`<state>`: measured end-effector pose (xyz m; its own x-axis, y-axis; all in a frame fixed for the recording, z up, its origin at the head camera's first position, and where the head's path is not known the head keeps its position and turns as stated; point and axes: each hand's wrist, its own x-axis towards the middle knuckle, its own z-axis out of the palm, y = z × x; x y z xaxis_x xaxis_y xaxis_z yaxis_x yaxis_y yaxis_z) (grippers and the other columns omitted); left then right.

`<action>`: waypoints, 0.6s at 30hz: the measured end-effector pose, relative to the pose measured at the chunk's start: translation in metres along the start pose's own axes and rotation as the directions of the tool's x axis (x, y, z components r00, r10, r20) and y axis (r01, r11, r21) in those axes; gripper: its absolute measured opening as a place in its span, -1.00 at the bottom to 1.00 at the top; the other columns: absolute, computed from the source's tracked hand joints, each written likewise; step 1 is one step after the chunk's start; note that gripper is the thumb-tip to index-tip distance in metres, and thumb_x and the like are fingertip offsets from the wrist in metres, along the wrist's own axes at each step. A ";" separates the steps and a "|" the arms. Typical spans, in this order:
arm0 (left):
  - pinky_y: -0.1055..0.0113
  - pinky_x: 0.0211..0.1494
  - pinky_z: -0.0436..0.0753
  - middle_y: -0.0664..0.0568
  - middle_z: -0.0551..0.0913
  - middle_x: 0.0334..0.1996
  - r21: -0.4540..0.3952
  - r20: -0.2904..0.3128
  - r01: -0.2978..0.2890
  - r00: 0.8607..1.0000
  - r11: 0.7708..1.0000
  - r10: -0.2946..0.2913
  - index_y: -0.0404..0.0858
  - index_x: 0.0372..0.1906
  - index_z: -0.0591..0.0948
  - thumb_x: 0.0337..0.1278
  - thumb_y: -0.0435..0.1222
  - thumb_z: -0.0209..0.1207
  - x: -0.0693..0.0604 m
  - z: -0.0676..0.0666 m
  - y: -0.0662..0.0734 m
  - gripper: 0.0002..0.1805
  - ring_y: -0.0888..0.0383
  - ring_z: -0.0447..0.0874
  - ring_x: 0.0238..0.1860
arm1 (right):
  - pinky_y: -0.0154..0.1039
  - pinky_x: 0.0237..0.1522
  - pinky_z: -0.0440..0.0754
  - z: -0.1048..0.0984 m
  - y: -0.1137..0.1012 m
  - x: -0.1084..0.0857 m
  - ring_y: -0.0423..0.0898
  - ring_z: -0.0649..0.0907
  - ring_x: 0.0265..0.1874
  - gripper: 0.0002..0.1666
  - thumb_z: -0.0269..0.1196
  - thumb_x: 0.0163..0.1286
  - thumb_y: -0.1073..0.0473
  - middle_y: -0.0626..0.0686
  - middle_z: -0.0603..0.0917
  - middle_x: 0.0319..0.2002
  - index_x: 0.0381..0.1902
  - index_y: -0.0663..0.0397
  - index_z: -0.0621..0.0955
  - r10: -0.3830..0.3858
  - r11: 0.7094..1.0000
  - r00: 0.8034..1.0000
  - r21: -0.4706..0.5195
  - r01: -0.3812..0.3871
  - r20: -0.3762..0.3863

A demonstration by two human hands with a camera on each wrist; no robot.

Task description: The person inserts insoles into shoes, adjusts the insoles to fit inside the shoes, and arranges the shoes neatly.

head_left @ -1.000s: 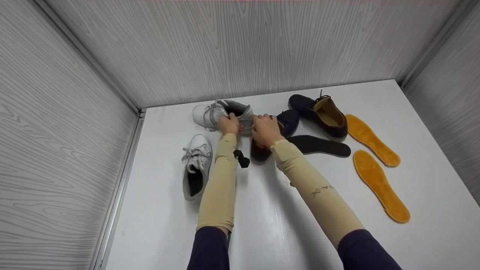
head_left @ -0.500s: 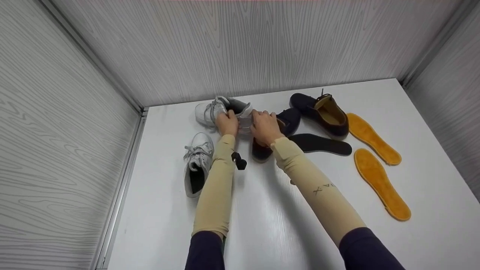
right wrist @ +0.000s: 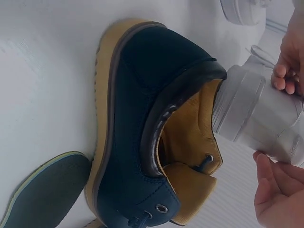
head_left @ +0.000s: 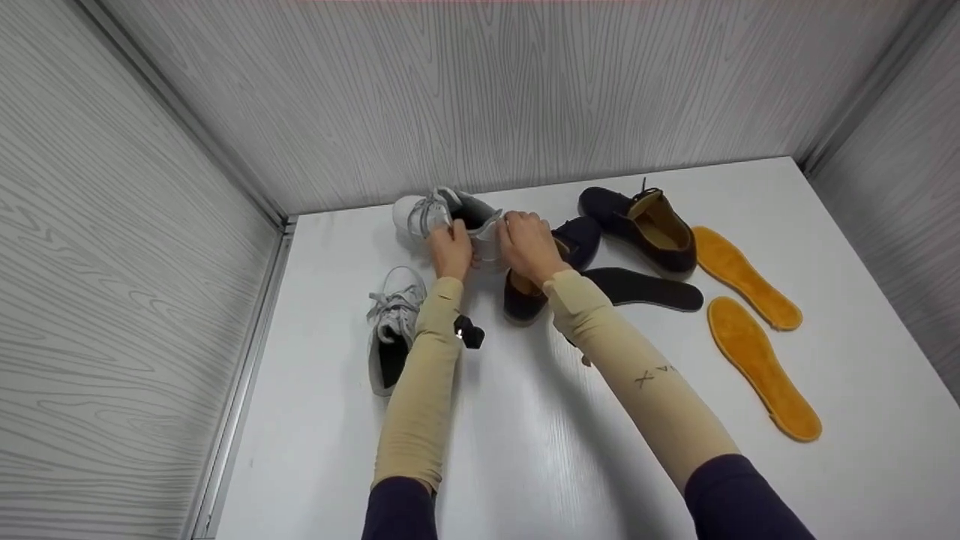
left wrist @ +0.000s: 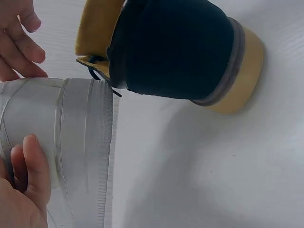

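A person with both arms stretched forward grips a white sneaker (head_left: 439,214) between two hands, the left hand (head_left: 452,251) bent around its near side with the thumb at the opening, the right hand (head_left: 531,246) with fingers curled on the heel. The sneaker's toe points off to the left of the left hand. Compared with a second ago, both hands and the sneaker sit slightly farther forward, and the left forearm has swung outward. Unmoved are a second white sneaker (head_left: 396,319) beside the left forearm, one navy shoe (head_left: 581,241) partly hidden behind the right hand, and, to that hand's right, another navy shoe (head_left: 641,244), a black insole (head_left: 645,289) and two orange insoles (head_left: 761,367).
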<state>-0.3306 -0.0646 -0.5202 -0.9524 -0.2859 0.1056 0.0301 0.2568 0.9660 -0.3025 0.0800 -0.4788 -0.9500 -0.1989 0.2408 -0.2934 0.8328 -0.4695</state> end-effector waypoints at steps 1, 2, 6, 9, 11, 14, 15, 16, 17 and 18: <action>0.28 -0.77 0.50 -0.02 0.46 -0.81 -0.005 0.006 -0.009 1.000 1.000 0.009 -0.23 -0.67 0.42 0.42 -0.28 -0.07 -0.001 -0.002 0.001 -0.56 0.17 0.46 -0.86 | 0.13 0.05 0.45 -0.001 0.000 0.000 0.29 0.59 -0.07 -0.54 -0.15 0.59 0.12 0.33 0.64 -0.13 -0.13 0.37 0.58 -0.001 1.000 1.000 0.014 0.001 -0.004; 0.28 -0.77 0.49 -0.02 0.46 -0.81 -0.001 0.007 -0.020 1.000 1.000 0.020 -0.22 -0.68 0.41 0.42 -0.28 -0.07 -0.001 -0.003 0.002 -0.56 0.17 0.45 -0.87 | 0.12 0.06 0.45 -0.001 0.000 0.001 0.29 0.58 -0.06 -0.53 -0.15 0.59 0.12 0.33 0.63 -0.13 -0.14 0.38 0.59 -0.001 1.000 1.000 0.026 0.001 -0.007; 0.30 -0.79 0.45 0.00 0.46 -0.82 0.018 0.007 -0.068 0.998 0.998 0.068 -0.21 -0.70 0.39 0.39 -0.30 -0.05 -0.002 -0.009 0.005 -0.57 0.17 0.42 -0.88 | 0.08 0.06 0.46 -0.004 -0.001 0.003 0.28 0.57 -0.07 -0.50 -0.16 0.61 0.13 0.32 0.62 -0.16 -0.20 0.38 0.62 -0.003 0.998 1.000 0.057 0.004 -0.012; 0.32 -0.81 0.41 0.01 0.44 -0.84 0.038 -0.009 -0.098 0.995 0.994 0.099 -0.19 -0.72 0.38 0.39 -0.32 -0.03 -0.005 -0.012 0.006 -0.56 0.18 0.39 -0.89 | 0.06 0.01 0.49 -0.005 0.000 0.004 0.27 0.59 -0.11 -0.48 -0.15 0.61 0.13 0.32 0.63 -0.21 -0.27 0.37 0.64 -0.019 0.996 1.000 0.089 0.020 -0.011; 0.33 -0.82 0.38 0.02 0.42 -0.85 0.056 -0.021 -0.119 0.993 0.991 0.120 -0.19 -0.73 0.36 0.39 -0.35 -0.02 -0.007 -0.015 0.005 -0.55 0.19 0.38 -0.90 | 0.06 -0.03 0.51 -0.005 0.000 0.005 0.26 0.61 -0.15 -0.47 -0.14 0.60 0.13 0.31 0.64 -0.25 -0.34 0.35 0.64 -0.032 0.992 0.999 0.121 0.032 -0.004; 0.34 -0.82 0.38 0.04 0.41 -0.85 0.075 -0.018 -0.140 0.990 0.987 0.142 -0.18 -0.74 0.35 0.38 -0.35 -0.02 -0.011 -0.018 0.004 -0.54 0.20 0.38 -0.90 | 0.04 -0.11 0.54 -0.006 0.002 0.005 0.21 0.64 -0.23 -0.46 -0.14 0.59 0.12 0.26 0.64 -0.36 -0.50 0.27 0.58 -0.024 0.982 1.000 0.188 0.020 0.019; 0.34 -0.83 0.39 0.03 0.42 -0.85 0.081 -0.012 -0.149 0.989 0.986 0.150 -0.18 -0.73 0.36 0.38 -0.36 -0.02 -0.012 -0.018 0.004 -0.55 0.20 0.40 -0.90 | 0.03 -0.14 0.54 -0.006 0.002 0.005 0.19 0.63 -0.29 -0.46 -0.14 0.59 0.11 0.23 0.62 -0.43 -0.56 0.23 0.54 -0.017 0.977 0.999 0.214 0.010 0.029; 0.32 -0.84 0.40 0.02 0.43 -0.85 0.089 -0.005 -0.157 0.987 0.984 0.158 -0.19 -0.73 0.37 0.38 -0.36 -0.03 -0.014 -0.019 0.004 -0.55 0.19 0.41 -0.91 | 0.00 -0.19 0.53 -0.007 0.002 0.005 0.15 0.61 -0.35 -0.45 -0.13 0.59 0.11 0.17 0.58 -0.50 -0.61 0.17 0.49 -0.011 0.971 0.999 0.238 0.002 0.038; 0.31 -0.84 0.40 0.01 0.44 -0.86 0.095 0.003 -0.163 0.987 0.982 0.164 -0.19 -0.73 0.38 0.38 -0.36 -0.03 -0.015 -0.020 0.004 -0.55 0.18 0.43 -0.91 | -0.04 -0.24 0.51 -0.008 0.002 0.005 0.11 0.58 -0.41 -0.45 -0.13 0.59 0.11 0.11 0.53 -0.56 -0.66 0.11 0.44 -0.001 0.965 0.999 0.262 -0.010 0.044; 0.31 -0.85 0.40 0.01 0.44 -0.86 0.105 0.009 -0.175 0.984 0.979 0.175 -0.19 -0.73 0.38 0.38 -0.36 -0.03 -0.016 -0.021 0.005 -0.55 0.17 0.43 -0.91 | -0.08 -0.29 0.48 -0.008 0.002 0.005 0.07 0.54 -0.46 -0.46 -0.12 0.58 0.11 0.06 0.47 -0.61 -0.68 0.06 0.39 0.003 0.960 0.999 0.279 -0.016 0.048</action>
<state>-0.3088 -0.0785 -0.5122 -0.9350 -0.2283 0.2713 0.1645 0.3984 0.9023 -0.3068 0.0851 -0.4715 -0.9549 -0.2209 0.1984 -0.2960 0.6583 -0.6921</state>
